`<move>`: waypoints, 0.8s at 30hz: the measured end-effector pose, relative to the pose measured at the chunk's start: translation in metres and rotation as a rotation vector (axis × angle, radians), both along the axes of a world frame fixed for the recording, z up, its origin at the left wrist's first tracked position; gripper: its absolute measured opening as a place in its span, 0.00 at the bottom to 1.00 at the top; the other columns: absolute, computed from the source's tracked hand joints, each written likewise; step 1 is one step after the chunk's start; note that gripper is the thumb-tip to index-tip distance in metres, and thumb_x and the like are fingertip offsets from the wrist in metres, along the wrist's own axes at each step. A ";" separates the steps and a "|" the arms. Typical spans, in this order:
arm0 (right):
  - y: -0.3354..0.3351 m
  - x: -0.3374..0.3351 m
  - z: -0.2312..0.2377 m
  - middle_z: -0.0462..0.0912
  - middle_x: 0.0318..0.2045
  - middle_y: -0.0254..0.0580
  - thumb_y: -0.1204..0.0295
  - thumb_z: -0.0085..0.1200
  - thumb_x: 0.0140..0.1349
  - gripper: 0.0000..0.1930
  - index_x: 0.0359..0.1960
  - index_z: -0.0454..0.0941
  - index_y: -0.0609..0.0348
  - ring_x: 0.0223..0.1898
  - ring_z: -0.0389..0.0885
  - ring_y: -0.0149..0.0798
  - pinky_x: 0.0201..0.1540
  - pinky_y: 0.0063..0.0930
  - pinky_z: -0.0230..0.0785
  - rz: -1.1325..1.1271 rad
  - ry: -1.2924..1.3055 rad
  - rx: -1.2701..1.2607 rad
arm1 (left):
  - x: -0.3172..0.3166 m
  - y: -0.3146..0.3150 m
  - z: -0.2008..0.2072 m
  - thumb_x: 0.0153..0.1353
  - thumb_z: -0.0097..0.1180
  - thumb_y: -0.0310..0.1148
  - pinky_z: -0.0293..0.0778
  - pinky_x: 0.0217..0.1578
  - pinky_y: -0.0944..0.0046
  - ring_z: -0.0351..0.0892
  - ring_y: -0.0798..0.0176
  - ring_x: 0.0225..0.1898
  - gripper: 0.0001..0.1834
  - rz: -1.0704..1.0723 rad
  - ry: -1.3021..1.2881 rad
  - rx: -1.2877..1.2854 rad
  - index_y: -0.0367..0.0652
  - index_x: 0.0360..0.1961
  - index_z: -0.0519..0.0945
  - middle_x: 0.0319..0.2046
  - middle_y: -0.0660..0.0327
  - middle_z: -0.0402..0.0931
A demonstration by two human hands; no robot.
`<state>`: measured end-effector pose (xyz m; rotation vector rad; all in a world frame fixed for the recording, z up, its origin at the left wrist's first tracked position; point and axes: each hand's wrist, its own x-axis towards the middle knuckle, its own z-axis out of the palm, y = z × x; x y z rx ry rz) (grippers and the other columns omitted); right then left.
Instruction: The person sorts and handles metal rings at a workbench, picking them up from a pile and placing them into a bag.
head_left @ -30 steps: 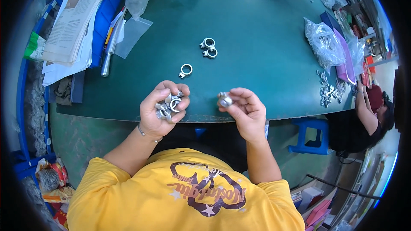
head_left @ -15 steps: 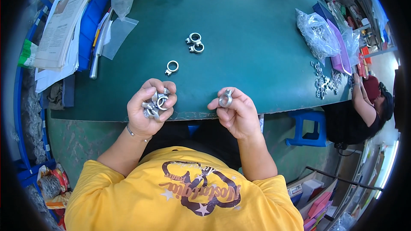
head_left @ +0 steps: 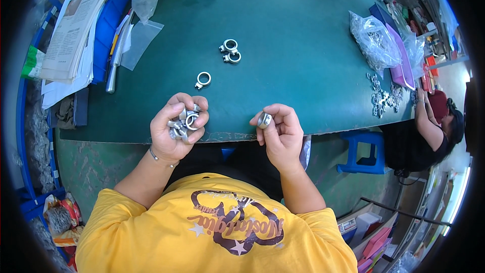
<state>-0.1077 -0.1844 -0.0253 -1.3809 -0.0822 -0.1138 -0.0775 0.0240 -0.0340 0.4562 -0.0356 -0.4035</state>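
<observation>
Several silvery metal ring clamps point(head_left: 191, 120) are bunched in my left hand point(head_left: 169, 131), its fingers curled round them just over the table's near edge. My right hand point(head_left: 284, 139) pinches a single ring clamp point(head_left: 263, 120) between thumb and fingers, its screw lug side turned up. On the green table point(head_left: 288, 35) beyond my left hand lies one ring clamp point(head_left: 203, 79) by itself. Farther off, two more clamps point(head_left: 231, 50) lie touching each other.
Papers point(head_left: 76, 35) and a blue tray point(head_left: 108, 25) stand at the left beside a metal rod point(head_left: 112, 78). Clear bags of metal parts point(head_left: 374, 40) and loose small parts point(head_left: 384, 96) lie at the right. A person point(head_left: 434, 131) works beyond a blue stool point(head_left: 362, 151).
My right hand has turned the clamp in its fingers, so the ring now shows from its side rather than its opening. The left hand stays still.
</observation>
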 end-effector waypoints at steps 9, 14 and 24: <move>0.001 0.010 0.000 0.74 0.36 0.45 0.90 0.39 0.55 0.13 0.41 0.66 0.64 0.29 0.75 0.28 0.24 0.17 0.70 0.050 0.019 0.218 | -0.003 0.001 0.000 0.58 0.43 0.33 0.68 0.15 0.75 0.69 0.64 0.28 0.09 0.018 0.044 -0.007 0.38 0.31 0.71 0.37 0.50 0.68; -0.005 0.055 0.011 0.74 0.29 0.37 0.87 0.46 0.50 0.09 0.30 0.75 0.62 0.27 0.74 0.33 0.24 0.23 0.68 0.287 0.214 0.015 | -0.001 -0.001 0.003 0.58 0.43 0.33 0.67 0.16 0.76 0.69 0.63 0.28 0.09 -0.003 0.028 0.000 0.39 0.31 0.72 0.36 0.50 0.70; 0.029 0.081 0.009 0.73 0.27 0.41 0.77 0.59 0.48 0.06 0.28 0.76 0.58 0.26 0.74 0.42 0.28 0.32 0.67 0.191 -0.390 -0.817 | -0.002 0.000 0.002 0.59 0.42 0.33 0.68 0.16 0.75 0.69 0.62 0.29 0.10 0.005 0.034 -0.034 0.38 0.31 0.73 0.36 0.49 0.69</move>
